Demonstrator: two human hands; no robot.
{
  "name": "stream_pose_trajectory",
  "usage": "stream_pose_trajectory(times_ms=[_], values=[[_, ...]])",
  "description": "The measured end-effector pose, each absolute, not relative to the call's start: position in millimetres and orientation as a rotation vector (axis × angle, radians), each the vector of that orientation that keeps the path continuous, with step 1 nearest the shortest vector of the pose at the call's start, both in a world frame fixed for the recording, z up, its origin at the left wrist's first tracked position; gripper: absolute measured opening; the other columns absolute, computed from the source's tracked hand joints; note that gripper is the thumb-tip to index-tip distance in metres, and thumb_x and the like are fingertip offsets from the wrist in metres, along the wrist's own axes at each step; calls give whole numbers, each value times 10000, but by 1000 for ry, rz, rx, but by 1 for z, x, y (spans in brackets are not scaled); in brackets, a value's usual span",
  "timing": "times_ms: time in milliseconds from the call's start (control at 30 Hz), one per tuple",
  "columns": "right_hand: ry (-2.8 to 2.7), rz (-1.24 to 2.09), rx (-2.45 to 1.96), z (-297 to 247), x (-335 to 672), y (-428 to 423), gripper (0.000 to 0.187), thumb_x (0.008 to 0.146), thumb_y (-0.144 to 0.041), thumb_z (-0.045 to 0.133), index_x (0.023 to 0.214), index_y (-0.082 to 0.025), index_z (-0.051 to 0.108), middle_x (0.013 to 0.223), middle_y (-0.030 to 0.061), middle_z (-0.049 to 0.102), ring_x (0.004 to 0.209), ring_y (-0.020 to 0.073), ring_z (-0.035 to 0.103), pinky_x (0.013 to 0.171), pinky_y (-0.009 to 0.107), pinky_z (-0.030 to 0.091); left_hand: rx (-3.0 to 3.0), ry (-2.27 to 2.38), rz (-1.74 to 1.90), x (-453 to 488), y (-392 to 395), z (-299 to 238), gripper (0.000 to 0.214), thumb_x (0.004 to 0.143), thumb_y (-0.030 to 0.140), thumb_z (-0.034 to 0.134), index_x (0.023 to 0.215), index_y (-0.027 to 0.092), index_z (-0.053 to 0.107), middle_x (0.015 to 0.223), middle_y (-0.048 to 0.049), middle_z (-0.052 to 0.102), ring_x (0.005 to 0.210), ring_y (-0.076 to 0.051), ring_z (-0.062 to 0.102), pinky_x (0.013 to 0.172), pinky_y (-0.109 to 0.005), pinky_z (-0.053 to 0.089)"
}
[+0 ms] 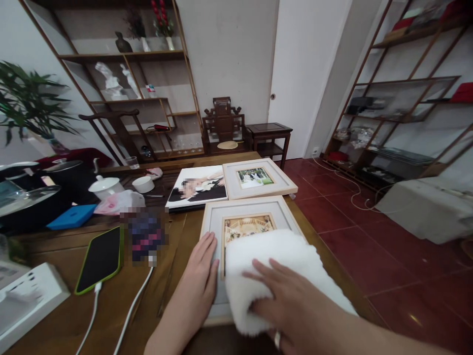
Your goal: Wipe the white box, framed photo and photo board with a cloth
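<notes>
A picture frame (215, 212) with pale wood edges and a grey mat lies flat on the wooden table (177, 241). My left hand (202, 276) rests along its left edge, fingers stretched out. With my right hand (284, 291) I grip a folded, fluffy white towel (266, 246), pressed on the frame's lower right part. The towel hides much of the inset photo (247, 224). Behind lie a second light-wood frame (264, 195) with an outdoor photo and a frameless picture panel (199, 185) showing people in dark and white clothes.
Left on the table are a phone (99, 261) on a cable, a power strip (33, 301), a blue box (72, 217), a white teapot (105, 186) and dark pots (62, 180). Shelves (121, 56), a carved chair (222, 125) and a side table (269, 129) stand beyond.
</notes>
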State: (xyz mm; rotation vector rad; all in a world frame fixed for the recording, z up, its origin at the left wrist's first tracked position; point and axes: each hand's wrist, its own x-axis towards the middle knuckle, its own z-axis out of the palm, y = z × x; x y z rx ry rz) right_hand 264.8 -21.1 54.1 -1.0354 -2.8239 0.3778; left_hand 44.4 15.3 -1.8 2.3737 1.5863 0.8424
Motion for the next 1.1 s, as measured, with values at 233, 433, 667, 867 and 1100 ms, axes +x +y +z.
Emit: stream_pose_trajectory(times_ms=[233,433,667,867,1100], values=[[-2632,-31,-1295,54,297,52,496,673,-24,540,1147,-161,592,1414,151,404,1335,320,273,1094,501,192,2341,1585,835,45,13,2,454,917,291,338,1309,89,446,1416,-170,416,1344,-242,332,1088,-463,316],[-2758,-201,-1291,50,305,69,515,643,56,469,1091,-142,626,1390,142,438,1331,354,260,1056,557,222,2327,1591,842,46,15,1,451,915,292,340,1305,94,453,1413,-167,422,1341,-250,337,1084,-473,325],[-2838,-19,-1249,61,299,-17,368,633,-80,582,970,-202,666,1258,151,561,1161,403,485,930,557,410,2355,1575,879,46,14,-1,437,915,282,347,1280,75,468,1399,-186,432,1332,-254,352,1082,-490,322],[-2797,92,-1166,71,302,-39,386,629,-76,549,959,-247,656,1228,97,595,1102,334,550,873,429,488,2347,1565,873,46,14,1,428,910,280,355,1283,103,468,1399,-172,437,1334,-262,347,1079,-498,324],[-2630,-38,-1379,61,305,55,522,644,34,407,1105,-117,600,1353,181,468,1306,322,330,1027,507,315,2366,1511,864,44,16,0,419,917,271,347,1289,115,458,1409,-174,421,1342,-251,335,1080,-479,329]])
